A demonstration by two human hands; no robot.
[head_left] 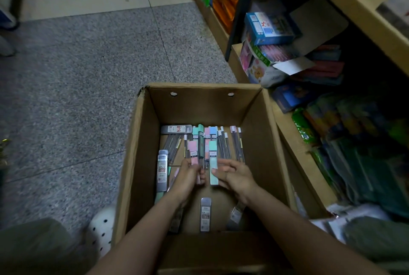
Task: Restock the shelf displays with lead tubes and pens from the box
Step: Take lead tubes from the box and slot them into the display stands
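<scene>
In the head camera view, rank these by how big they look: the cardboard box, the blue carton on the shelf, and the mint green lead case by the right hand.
1. cardboard box, by far the largest
2. blue carton
3. mint green lead case, smallest

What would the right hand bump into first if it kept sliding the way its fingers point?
Probably the mint-green pack just ahead of the right hand; its fingertips already seem to touch or nearly touch it. Beyond lie the pink packs held by the left hand. Depth is hard to judge here.
</scene>
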